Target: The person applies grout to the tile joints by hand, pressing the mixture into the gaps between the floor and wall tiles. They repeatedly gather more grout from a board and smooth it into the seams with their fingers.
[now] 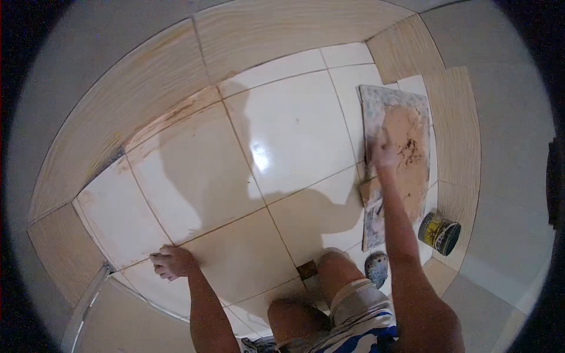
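My left hand (173,263) rests low on the white tiled floor (282,129), by a joint near the left wall. Its fingers are curled under, and what they may hold is hidden. My right hand (384,154) reaches over a grey mottled board (382,97) spread with pinkish-brown paste (406,126). Motion smears its fingers, which are right at the paste, and I cannot tell how they are set. Just below that hand, a paste-coated flat piece (372,193) lies at the board's left edge. Brownish paste fills the floor joints and smears the far-left tile edge.
A dark tin with a yellow label (439,233) lies tilted right of the board. A square drain (307,270) sits in the floor before my knees. Wood-patterned wall tiles (294,29) border the floor. A speckled oval thing (376,269) is beside my leg.
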Demonstrator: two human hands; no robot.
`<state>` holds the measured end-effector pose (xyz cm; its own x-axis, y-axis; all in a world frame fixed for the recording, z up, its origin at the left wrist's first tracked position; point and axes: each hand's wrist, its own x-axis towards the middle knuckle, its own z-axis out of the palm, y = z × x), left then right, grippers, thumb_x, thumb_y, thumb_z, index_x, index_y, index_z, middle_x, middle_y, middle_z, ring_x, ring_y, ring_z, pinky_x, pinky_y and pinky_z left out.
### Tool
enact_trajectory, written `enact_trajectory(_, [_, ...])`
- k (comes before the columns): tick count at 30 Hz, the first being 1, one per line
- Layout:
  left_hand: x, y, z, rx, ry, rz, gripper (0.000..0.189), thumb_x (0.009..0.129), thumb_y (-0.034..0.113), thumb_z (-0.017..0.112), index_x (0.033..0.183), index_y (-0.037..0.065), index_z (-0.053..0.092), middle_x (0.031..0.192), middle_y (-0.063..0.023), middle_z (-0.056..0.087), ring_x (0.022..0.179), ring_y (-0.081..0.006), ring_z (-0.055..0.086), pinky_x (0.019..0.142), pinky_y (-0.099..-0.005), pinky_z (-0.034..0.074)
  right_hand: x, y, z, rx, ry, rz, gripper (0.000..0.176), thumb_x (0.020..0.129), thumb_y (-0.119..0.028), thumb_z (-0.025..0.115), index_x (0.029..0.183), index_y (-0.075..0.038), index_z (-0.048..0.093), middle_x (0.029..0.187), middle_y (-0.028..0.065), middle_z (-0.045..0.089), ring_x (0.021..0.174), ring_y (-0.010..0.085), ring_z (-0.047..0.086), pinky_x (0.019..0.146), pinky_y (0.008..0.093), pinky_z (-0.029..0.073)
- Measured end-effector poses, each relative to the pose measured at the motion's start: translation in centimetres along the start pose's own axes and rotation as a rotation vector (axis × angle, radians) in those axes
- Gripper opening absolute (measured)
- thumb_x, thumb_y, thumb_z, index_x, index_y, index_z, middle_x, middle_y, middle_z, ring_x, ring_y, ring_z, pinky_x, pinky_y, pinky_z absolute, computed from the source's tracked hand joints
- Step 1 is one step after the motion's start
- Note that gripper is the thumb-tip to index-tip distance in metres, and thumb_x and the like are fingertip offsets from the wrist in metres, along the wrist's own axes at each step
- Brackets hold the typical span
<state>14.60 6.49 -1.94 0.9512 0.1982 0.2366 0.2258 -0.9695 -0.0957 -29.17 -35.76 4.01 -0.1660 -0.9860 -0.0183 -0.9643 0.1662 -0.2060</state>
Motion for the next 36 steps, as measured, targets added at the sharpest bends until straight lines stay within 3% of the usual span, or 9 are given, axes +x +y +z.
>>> enact_trajectory(1, [0.0,0.0,0.0,-0.003,-0.008,0.013,0.048,0.088,0.045,0.042,0.125,0.016,0.049,0.112,-0.0163,0.050,0.100,-0.0365,0.049,0.078,-0.0542,0.041,1.0,3.4,-1.2,-0.352,0.096,0.034,0.065,0.086,-0.035,0.059,0.142,-0.016,0.033,0.084,0.0205,0.065,0.071,0.0327,0.062,0.061,0.0430,0.047])
enact_trajectory(4, [-0.1,0.1,0.1,-0.048,0.010,-0.003,0.047,0.088,0.044,0.042,0.123,0.015,0.051,0.113,-0.0160,0.050,0.102,-0.0365,0.049,0.079,-0.0541,0.041,2.6,12.7,-3.4,-0.295,-0.107,-0.031,0.072,0.086,-0.037,0.056,0.146,-0.019,0.021,0.104,0.0290,0.060,0.088,0.0446,0.059,0.073,0.0514,0.047])
enact_trajectory(11, [-0.3,0.0,0.3,0.014,0.053,0.011,0.045,0.088,0.042,0.043,0.123,0.014,0.051,0.110,-0.0140,0.051,0.097,-0.0343,0.049,0.076,-0.0523,0.041,1.2,13.8,-3.3,-0.307,-0.230,-0.121,0.090,0.084,-0.038,0.058,0.148,-0.018,-0.001,0.094,0.0216,0.066,0.083,0.0405,0.062,0.072,0.0474,0.049])
enact_trajectory(16, [-0.3,0.7,-1.0,-0.019,0.024,-0.007,0.046,0.088,0.041,0.044,0.122,0.010,0.049,0.109,-0.0143,0.050,0.097,-0.0339,0.049,0.077,-0.0507,0.041,1.3,11.7,-3.8,-0.317,-0.267,-0.124,0.064,0.083,-0.030,0.056,0.138,-0.010,0.032,0.120,0.0267,0.054,0.099,0.0444,0.057,0.084,0.0487,0.046])
enact_trajectory(21, [-0.2,0.7,-1.5,-0.070,0.065,0.015,0.046,0.087,0.039,0.044,0.122,0.009,0.049,0.109,-0.0145,0.050,0.098,-0.0347,0.048,0.078,-0.0507,0.040,2.9,8.0,-1.6,-0.089,-0.067,-0.060,0.035,0.090,-0.033,0.053,0.109,-0.005,0.059,0.091,0.0090,0.065,0.083,0.0192,0.061,0.073,0.0345,0.048])
enact_trajectory(26, [0.1,1.2,-2.5,-0.133,-0.022,-0.019,0.046,0.085,0.035,0.045,0.122,0.009,0.048,0.110,-0.0158,0.048,0.099,-0.0353,0.047,0.080,-0.0511,0.039,-2.9,-16.7,6.7,1.040,-0.726,-0.193,0.035,0.089,-0.023,0.049,0.120,-0.011,0.059,0.070,-0.0046,0.052,0.053,0.0051,0.040,0.044,0.0219,0.033])
enact_trajectory(29, [0.1,1.1,-2.7,-0.152,-0.025,0.003,0.044,0.084,0.032,0.047,0.122,0.009,0.048,0.110,-0.0151,0.048,0.100,-0.0350,0.046,0.079,-0.0507,0.039,-6.0,-29.6,8.4,0.982,-0.718,-0.105,0.050,0.088,-0.021,0.052,0.135,-0.008,0.044,0.080,0.0037,0.053,0.063,0.0123,0.048,0.056,0.0256,0.039])
enact_trajectory(33, [0.2,0.8,-1.6,-0.164,0.077,0.016,0.043,0.085,0.034,0.048,0.117,0.006,0.051,0.108,-0.0180,0.050,0.101,-0.0365,0.048,0.078,-0.0530,0.039,-6.8,-37.0,17.7,0.941,-0.560,-0.296,0.078,0.085,-0.026,0.058,0.144,0.003,0.016,0.125,0.0246,0.052,0.113,0.0333,0.054,0.099,0.0335,0.039])
enact_trajectory(36, [0.0,0.8,-1.4,-0.154,0.055,0.021,0.043,0.085,0.034,0.048,0.118,0.006,0.051,0.109,-0.0172,0.049,0.103,-0.0357,0.046,0.080,-0.0520,0.038,-10.2,-40.8,18.5,0.727,-0.084,-0.494,0.075,0.086,-0.028,0.056,0.143,0.002,0.017,0.099,0.0172,0.062,0.091,0.0256,0.061,0.076,0.0349,0.052])
